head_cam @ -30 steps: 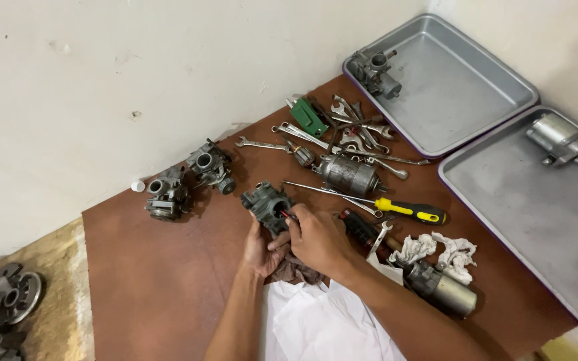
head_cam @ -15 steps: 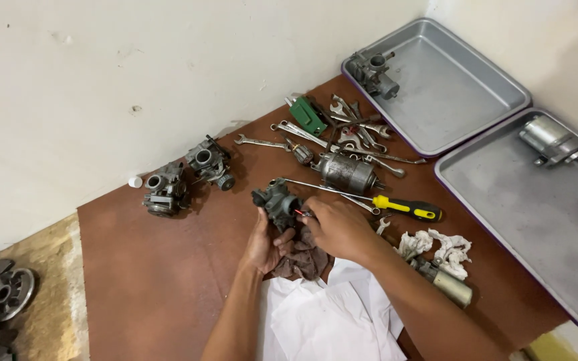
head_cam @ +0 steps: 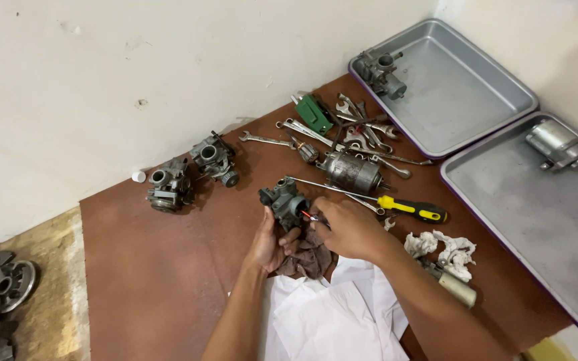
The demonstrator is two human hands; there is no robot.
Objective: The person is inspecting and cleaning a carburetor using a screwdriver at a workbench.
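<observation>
Your left hand point(head_cam: 270, 244) is clamping the carburetor point(head_cam: 283, 200) steady over the rag point(head_cam: 308, 257); your right hand point(head_cam: 349, 227), at 3 o'clock, is pinching a small red-handled tool point(head_cam: 310, 216) into it.

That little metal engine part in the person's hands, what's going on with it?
The left hand steadies a grey carburetor over a dark rag on the brown table. The right hand works a small red-tipped tool against it. Two more carburetors, wrenches and a yellow-handled screwdriver lie nearby.
</observation>
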